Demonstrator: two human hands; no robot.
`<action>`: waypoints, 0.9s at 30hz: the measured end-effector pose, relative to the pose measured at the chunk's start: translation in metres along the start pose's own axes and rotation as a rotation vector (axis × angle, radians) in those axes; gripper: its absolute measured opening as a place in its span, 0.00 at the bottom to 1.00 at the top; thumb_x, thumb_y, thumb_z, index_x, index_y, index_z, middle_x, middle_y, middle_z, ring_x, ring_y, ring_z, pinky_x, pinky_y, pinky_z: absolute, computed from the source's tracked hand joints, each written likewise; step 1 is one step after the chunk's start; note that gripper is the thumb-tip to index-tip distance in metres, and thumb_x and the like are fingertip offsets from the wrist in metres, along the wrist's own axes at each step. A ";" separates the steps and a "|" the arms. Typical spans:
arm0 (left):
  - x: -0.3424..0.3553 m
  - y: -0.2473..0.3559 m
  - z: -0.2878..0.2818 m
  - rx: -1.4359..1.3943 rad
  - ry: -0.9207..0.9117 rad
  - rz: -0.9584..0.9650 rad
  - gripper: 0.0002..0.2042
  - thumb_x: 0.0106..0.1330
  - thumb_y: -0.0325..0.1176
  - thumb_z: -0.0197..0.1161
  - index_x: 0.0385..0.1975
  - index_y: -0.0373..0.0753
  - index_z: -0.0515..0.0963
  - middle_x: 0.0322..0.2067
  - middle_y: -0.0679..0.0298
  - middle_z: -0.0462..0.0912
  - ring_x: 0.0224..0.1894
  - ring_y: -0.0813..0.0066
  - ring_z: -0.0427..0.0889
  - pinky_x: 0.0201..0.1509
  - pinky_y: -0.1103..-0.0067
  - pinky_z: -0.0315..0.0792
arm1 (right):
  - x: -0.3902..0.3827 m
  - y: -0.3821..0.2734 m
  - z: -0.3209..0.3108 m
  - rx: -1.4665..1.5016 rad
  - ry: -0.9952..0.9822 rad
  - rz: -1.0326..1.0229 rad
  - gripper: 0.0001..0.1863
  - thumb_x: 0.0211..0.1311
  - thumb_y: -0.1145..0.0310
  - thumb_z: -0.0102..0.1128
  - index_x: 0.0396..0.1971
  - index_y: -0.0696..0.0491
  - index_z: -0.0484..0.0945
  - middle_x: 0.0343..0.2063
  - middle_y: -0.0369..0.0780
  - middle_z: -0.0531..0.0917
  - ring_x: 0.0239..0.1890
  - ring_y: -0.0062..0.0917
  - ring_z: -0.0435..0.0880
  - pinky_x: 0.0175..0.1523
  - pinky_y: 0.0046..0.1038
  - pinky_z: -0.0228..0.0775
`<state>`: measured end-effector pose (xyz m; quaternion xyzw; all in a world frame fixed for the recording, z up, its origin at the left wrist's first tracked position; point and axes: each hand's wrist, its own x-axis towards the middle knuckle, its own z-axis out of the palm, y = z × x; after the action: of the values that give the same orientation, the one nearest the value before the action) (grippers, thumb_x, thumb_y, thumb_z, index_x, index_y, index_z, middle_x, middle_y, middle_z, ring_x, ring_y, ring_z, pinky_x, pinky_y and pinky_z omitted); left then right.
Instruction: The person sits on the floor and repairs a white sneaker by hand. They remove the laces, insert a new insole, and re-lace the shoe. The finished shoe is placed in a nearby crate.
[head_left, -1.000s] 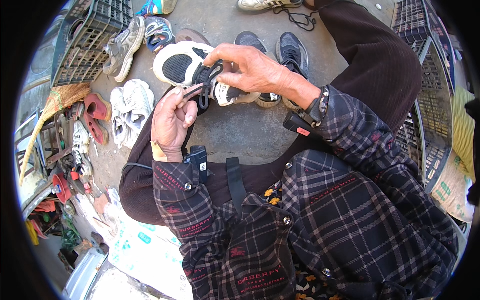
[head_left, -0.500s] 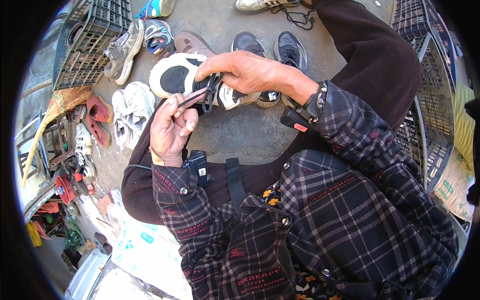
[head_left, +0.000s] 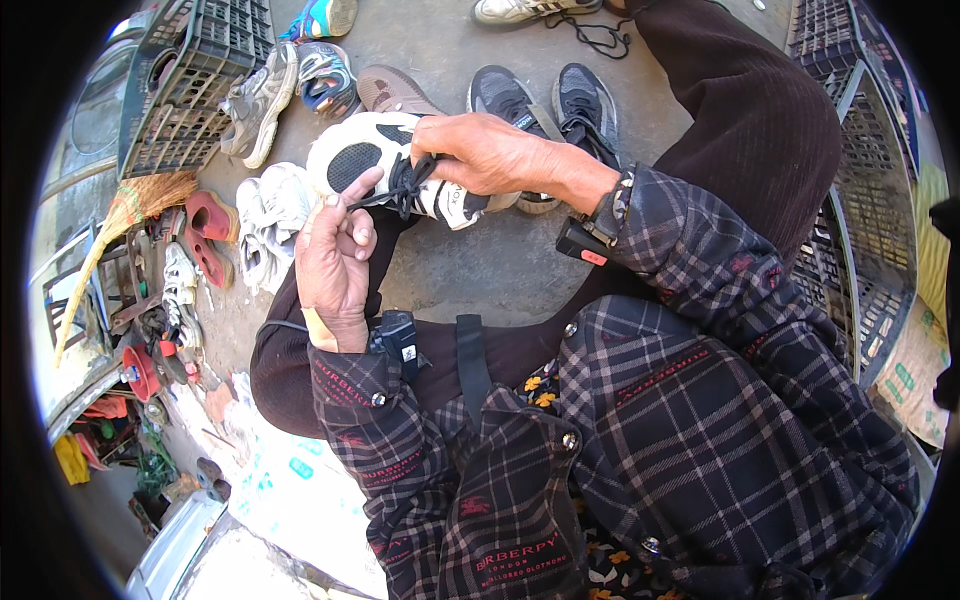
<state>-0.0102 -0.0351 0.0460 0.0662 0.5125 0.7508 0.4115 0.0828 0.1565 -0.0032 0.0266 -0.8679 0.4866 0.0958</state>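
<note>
A white sneaker with black mesh (head_left: 352, 158) lies tilted just beyond my hands. My right hand (head_left: 492, 152) is over its ankle end, fingers curled onto the black laces (head_left: 408, 185), which form a knot with loops. My left hand (head_left: 338, 262) is below and left of the shoe, thumb and index finger closed on a black lace end, the other fingers bent. Behind the sneaker stand a pair of grey-black sneakers (head_left: 586, 105) and a brown shoe (head_left: 392, 88).
Black plastic crates stand at left (head_left: 190, 80) and right (head_left: 830, 45). Along the left lie white sneakers (head_left: 262, 225), red clogs (head_left: 210, 250), a straw broom (head_left: 120, 225) and mixed clutter. My bent legs (head_left: 745, 140) frame the work area; white printed sacking (head_left: 300, 500) lies at lower left.
My left hand has shifted a little downward with the lace, and my right wrist has moved slightly left. The knot and lace now lie differently across the sneaker.
</note>
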 end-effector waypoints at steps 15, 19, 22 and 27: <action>-0.061 0.039 -0.013 0.136 0.377 0.174 0.08 0.65 0.34 0.52 0.27 0.38 0.66 0.23 0.59 0.73 0.14 0.82 0.64 0.17 0.88 0.58 | -0.001 0.017 0.001 0.152 0.136 0.032 0.08 0.50 0.72 0.58 0.32 0.56 0.76 0.28 0.47 0.79 0.34 0.39 0.79 0.39 0.32 0.68; -0.056 0.029 0.002 0.591 0.405 0.163 0.11 0.63 0.35 0.57 0.38 0.33 0.70 0.29 0.58 0.78 0.16 0.84 0.68 0.18 0.90 0.60 | -0.001 0.015 0.000 0.220 0.142 0.060 0.08 0.54 0.71 0.56 0.33 0.56 0.76 0.25 0.44 0.80 0.30 0.30 0.79 0.37 0.28 0.68; -0.045 0.025 0.010 0.866 0.577 0.377 0.11 0.61 0.33 0.60 0.39 0.33 0.73 0.28 0.62 0.79 0.18 0.85 0.70 0.21 0.90 0.62 | 0.000 0.012 -0.001 0.376 0.175 0.095 0.09 0.59 0.69 0.52 0.34 0.58 0.76 0.26 0.38 0.81 0.27 0.18 0.77 0.34 0.23 0.69; -0.016 -0.015 0.028 1.190 0.245 0.288 0.11 0.55 0.28 0.63 0.36 0.31 0.75 0.25 0.64 0.78 0.21 0.83 0.74 0.27 0.86 0.69 | -0.001 0.004 -0.013 0.478 0.260 0.177 0.11 0.62 0.68 0.48 0.36 0.60 0.74 0.27 0.37 0.81 0.25 0.15 0.77 0.31 0.18 0.69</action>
<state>0.0225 -0.0240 0.0519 0.2657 0.8723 0.3869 0.1371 0.0849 0.1695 -0.0007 -0.0901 -0.7078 0.6834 0.1545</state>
